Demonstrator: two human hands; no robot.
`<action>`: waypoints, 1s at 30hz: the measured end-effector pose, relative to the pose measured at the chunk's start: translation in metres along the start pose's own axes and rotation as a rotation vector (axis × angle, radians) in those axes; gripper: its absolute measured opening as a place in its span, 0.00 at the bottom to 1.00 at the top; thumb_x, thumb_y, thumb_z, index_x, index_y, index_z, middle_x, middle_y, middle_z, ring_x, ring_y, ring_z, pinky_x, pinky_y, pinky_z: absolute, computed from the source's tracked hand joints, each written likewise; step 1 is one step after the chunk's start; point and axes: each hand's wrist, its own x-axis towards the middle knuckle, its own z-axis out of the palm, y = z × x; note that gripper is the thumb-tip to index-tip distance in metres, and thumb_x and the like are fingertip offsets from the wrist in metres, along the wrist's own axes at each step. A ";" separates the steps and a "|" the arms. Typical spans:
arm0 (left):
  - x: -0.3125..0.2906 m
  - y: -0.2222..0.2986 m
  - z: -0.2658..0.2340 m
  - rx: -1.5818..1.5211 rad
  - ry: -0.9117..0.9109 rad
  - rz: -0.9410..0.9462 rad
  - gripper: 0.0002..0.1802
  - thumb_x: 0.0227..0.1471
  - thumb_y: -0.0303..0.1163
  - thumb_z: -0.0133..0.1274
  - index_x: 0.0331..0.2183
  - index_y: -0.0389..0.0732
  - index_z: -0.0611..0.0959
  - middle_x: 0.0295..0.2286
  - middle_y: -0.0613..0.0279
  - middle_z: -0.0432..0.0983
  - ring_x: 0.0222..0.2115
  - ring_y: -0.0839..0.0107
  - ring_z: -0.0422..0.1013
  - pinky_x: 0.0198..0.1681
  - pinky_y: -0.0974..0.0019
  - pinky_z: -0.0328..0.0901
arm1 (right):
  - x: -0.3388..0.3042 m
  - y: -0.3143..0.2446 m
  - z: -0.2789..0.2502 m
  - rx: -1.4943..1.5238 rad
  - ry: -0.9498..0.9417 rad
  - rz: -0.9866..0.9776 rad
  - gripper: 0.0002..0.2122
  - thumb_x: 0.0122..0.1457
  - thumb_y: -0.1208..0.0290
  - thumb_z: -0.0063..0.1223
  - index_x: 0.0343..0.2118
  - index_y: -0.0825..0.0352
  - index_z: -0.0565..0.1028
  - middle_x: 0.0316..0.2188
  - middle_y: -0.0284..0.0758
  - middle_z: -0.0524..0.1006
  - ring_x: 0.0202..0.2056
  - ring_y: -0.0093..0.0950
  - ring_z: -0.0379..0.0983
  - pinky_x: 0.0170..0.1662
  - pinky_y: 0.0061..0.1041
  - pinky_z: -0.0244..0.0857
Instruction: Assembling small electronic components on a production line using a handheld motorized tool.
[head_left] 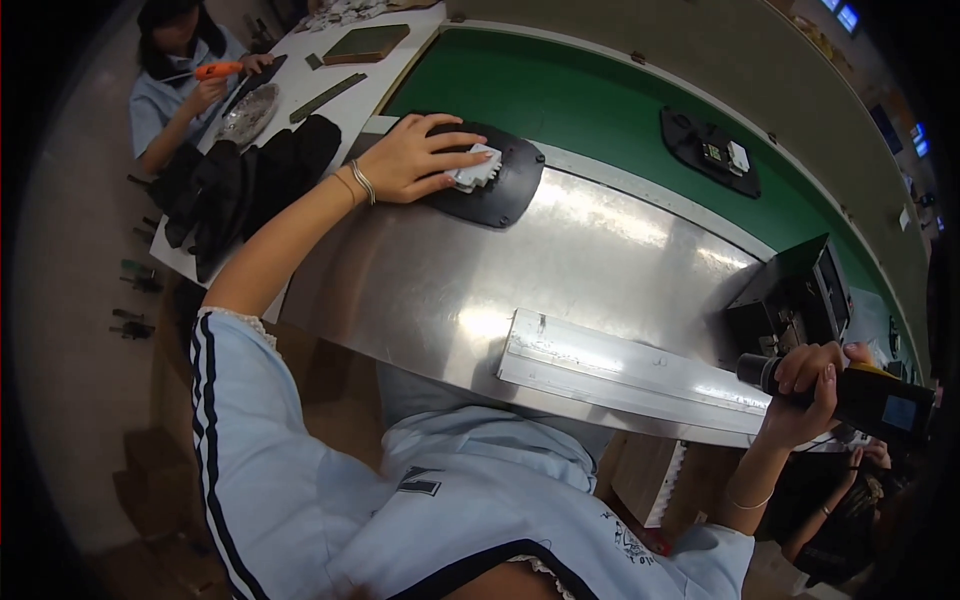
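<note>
My left hand [415, 160] lies with its fingers spread over a black plastic panel [515, 195] with rounded corners. Its index finger and thumb touch a white plastic block [478, 172] sitting on that panel. Off to the right, my right hand [812, 392] is closed round a black cylindrical handheld tool [885, 408] with a pale label on its body. The tool's blunt end [755, 370] points left, over the metal tabletop [430, 280]. What lies beneath my left palm is hidden.
A similar black panel [690, 140] rests on the green belt [590, 110]. A black box [785, 300] stands near my right hand, beside a metal strip [620, 365] along the front edge. At the upper left, a co-worker [180, 90] holds an orange tool [218, 71] near black cloth [250, 185].
</note>
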 end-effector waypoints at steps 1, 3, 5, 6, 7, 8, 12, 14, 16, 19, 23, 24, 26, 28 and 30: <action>0.005 0.009 0.002 -0.022 -0.002 -0.015 0.26 0.54 0.40 0.47 0.56 0.56 0.72 0.58 0.67 0.61 0.56 0.53 0.57 0.56 0.51 0.54 | 0.000 -0.001 -0.001 -0.014 0.009 0.001 0.14 0.56 0.76 0.43 0.45 0.70 0.60 0.16 0.31 0.61 0.13 0.22 0.57 0.18 0.20 0.58; 0.021 0.036 0.000 -0.059 0.034 -0.011 0.26 0.52 0.39 0.50 0.55 0.55 0.73 0.57 0.67 0.64 0.54 0.53 0.58 0.53 0.53 0.58 | 0.000 -0.006 -0.005 -0.025 0.022 -0.010 0.13 0.56 0.76 0.43 0.44 0.70 0.60 0.16 0.32 0.61 0.13 0.22 0.57 0.18 0.20 0.58; 0.044 0.074 -0.002 -0.139 0.047 0.007 0.26 0.51 0.41 0.52 0.54 0.55 0.74 0.54 0.64 0.66 0.53 0.51 0.60 0.49 0.54 0.62 | 0.003 -0.009 -0.013 -0.039 0.054 0.006 0.14 0.56 0.75 0.43 0.45 0.69 0.61 0.16 0.31 0.60 0.15 0.22 0.57 0.20 0.21 0.57; 0.053 0.094 -0.005 -0.166 0.078 -0.005 0.26 0.51 0.42 0.53 0.54 0.56 0.74 0.52 0.62 0.68 0.51 0.50 0.61 0.48 0.54 0.63 | 0.005 -0.009 -0.016 -0.052 0.083 0.013 0.14 0.57 0.74 0.43 0.46 0.69 0.62 0.15 0.31 0.60 0.15 0.22 0.56 0.20 0.21 0.55; 0.062 0.113 -0.006 -0.184 0.097 -0.006 0.26 0.51 0.43 0.53 0.54 0.56 0.75 0.51 0.61 0.69 0.50 0.51 0.62 0.47 0.54 0.64 | 0.010 -0.011 -0.018 -0.073 0.077 0.003 0.14 0.57 0.74 0.43 0.46 0.68 0.63 0.16 0.31 0.60 0.15 0.22 0.57 0.21 0.22 0.56; 0.074 0.129 -0.005 -0.207 0.122 -0.001 0.26 0.51 0.44 0.54 0.53 0.56 0.75 0.49 0.61 0.69 0.49 0.51 0.62 0.46 0.55 0.65 | 0.015 -0.012 -0.026 -0.081 0.085 0.018 0.13 0.57 0.74 0.43 0.46 0.69 0.64 0.16 0.31 0.60 0.15 0.22 0.57 0.21 0.22 0.56; 0.104 0.160 -0.004 -0.365 0.072 0.043 0.28 0.48 0.48 0.57 0.52 0.56 0.76 0.47 0.60 0.70 0.48 0.53 0.63 0.48 0.55 0.63 | 0.035 -0.012 -0.044 -0.169 0.143 0.054 0.13 0.57 0.76 0.44 0.45 0.70 0.64 0.16 0.32 0.60 0.16 0.23 0.57 0.23 0.22 0.57; 0.110 0.163 -0.006 -0.344 0.129 0.081 0.29 0.48 0.50 0.56 0.52 0.54 0.75 0.47 0.62 0.70 0.48 0.55 0.64 0.49 0.55 0.61 | 0.039 -0.016 -0.053 -0.174 0.142 0.071 0.13 0.57 0.76 0.44 0.45 0.70 0.64 0.17 0.32 0.60 0.17 0.23 0.58 0.24 0.23 0.58; 0.117 0.161 -0.012 -0.315 0.183 0.110 0.31 0.48 0.53 0.55 0.53 0.53 0.74 0.47 0.63 0.71 0.48 0.57 0.65 0.51 0.55 0.59 | 0.042 -0.018 -0.059 -0.171 0.131 0.076 0.13 0.57 0.75 0.44 0.45 0.71 0.64 0.17 0.32 0.60 0.18 0.24 0.59 0.24 0.23 0.58; 0.139 0.155 -0.019 -0.490 0.162 0.145 0.39 0.51 0.52 0.53 0.58 0.41 0.65 0.46 0.60 0.73 0.48 0.58 0.66 0.54 0.56 0.56 | 0.047 -0.025 -0.064 -0.202 0.138 0.063 0.13 0.57 0.75 0.44 0.45 0.71 0.64 0.17 0.32 0.60 0.18 0.24 0.59 0.24 0.24 0.58; 0.164 0.141 -0.009 -0.757 0.039 0.249 0.34 0.58 0.44 0.47 0.60 0.37 0.60 0.43 0.55 0.77 0.42 0.59 0.71 0.49 0.59 0.61 | 0.057 -0.019 -0.062 -0.234 0.206 0.091 0.13 0.56 0.74 0.47 0.45 0.68 0.64 0.18 0.32 0.61 0.18 0.23 0.59 0.24 0.23 0.57; 0.166 0.139 -0.008 -0.802 -0.074 0.187 0.33 0.58 0.43 0.47 0.59 0.37 0.60 0.41 0.54 0.77 0.40 0.58 0.72 0.47 0.60 0.63 | 0.059 -0.017 -0.062 -0.223 0.196 0.097 0.13 0.56 0.75 0.47 0.44 0.68 0.64 0.18 0.32 0.61 0.18 0.23 0.59 0.24 0.23 0.57; 0.165 0.138 -0.003 -0.882 -0.128 0.130 0.31 0.59 0.41 0.46 0.58 0.35 0.61 0.36 0.53 0.79 0.34 0.55 0.74 0.40 0.60 0.67 | 0.062 -0.013 -0.060 -0.245 0.183 0.091 0.13 0.55 0.76 0.47 0.43 0.68 0.65 0.18 0.32 0.62 0.17 0.23 0.60 0.24 0.23 0.58; 0.164 0.136 0.000 -0.913 -0.144 0.115 0.31 0.59 0.41 0.46 0.58 0.35 0.61 0.36 0.54 0.79 0.35 0.55 0.74 0.41 0.60 0.67 | 0.063 -0.011 -0.064 -0.270 0.184 0.089 0.12 0.55 0.76 0.47 0.43 0.69 0.65 0.18 0.32 0.62 0.17 0.23 0.60 0.24 0.24 0.58; 0.162 0.136 0.000 -0.937 -0.165 0.087 0.31 0.59 0.41 0.46 0.57 0.34 0.62 0.36 0.54 0.79 0.36 0.55 0.74 0.42 0.60 0.67 | 0.064 -0.007 -0.066 -0.287 0.177 0.083 0.12 0.56 0.76 0.47 0.43 0.69 0.65 0.18 0.32 0.62 0.17 0.23 0.60 0.25 0.24 0.58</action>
